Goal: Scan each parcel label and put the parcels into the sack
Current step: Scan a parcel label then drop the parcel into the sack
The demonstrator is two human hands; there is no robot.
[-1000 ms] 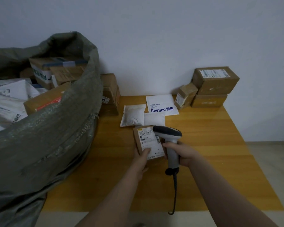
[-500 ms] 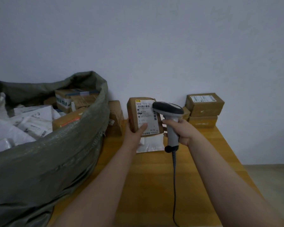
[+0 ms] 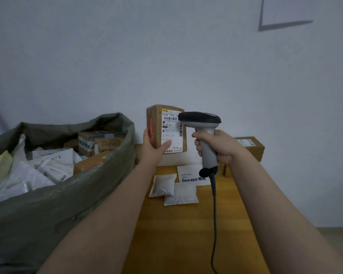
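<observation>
My left hand (image 3: 153, 144) holds a small brown cardboard parcel (image 3: 156, 123) upright in the air above the table, its white barcode label (image 3: 171, 131) facing me. My right hand (image 3: 216, 145) grips the grey handle of a barcode scanner (image 3: 203, 133), whose dark head sits right beside the label and covers its right edge. The scanner's black cable hangs down over the table. A big grey-green woven sack (image 3: 53, 204) stands open at the left, holding several boxes and white mailers.
On the wooden table (image 3: 186, 234) lie two white padded pouches (image 3: 162, 184), (image 3: 181, 195) and a white printed mailer (image 3: 193, 173). Brown boxes (image 3: 249, 146) stand against the wall at the back right. Another box is half hidden behind the sack's rim.
My left hand lifted the parcel off the table to chest height, and my right hand brought the scanner up beside its label. My view tilted upward.
</observation>
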